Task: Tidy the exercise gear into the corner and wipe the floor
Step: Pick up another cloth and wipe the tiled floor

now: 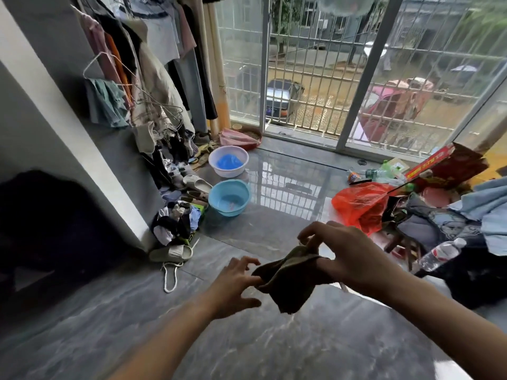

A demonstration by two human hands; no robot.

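A dark olive cloth [288, 281] hangs in the air above the glossy grey floor tiles [274, 346]. My right hand [348, 256] pinches its upper edge between fingers and thumb. My left hand [236, 286] grips the cloth's left edge with thumb and fingers, the other fingers spread. A white rope loop [170, 278] lies on the floor to the left, beside a beige slipper [171, 253].
Two basins, white [228, 161] and blue [230, 197], stand near a pile of clothes [175, 223] under hanging garments. An orange plastic bag [362, 205], a water bottle [441, 253], boxes and clothing crowd the right side. Barred sliding windows [343, 78] close the far end.
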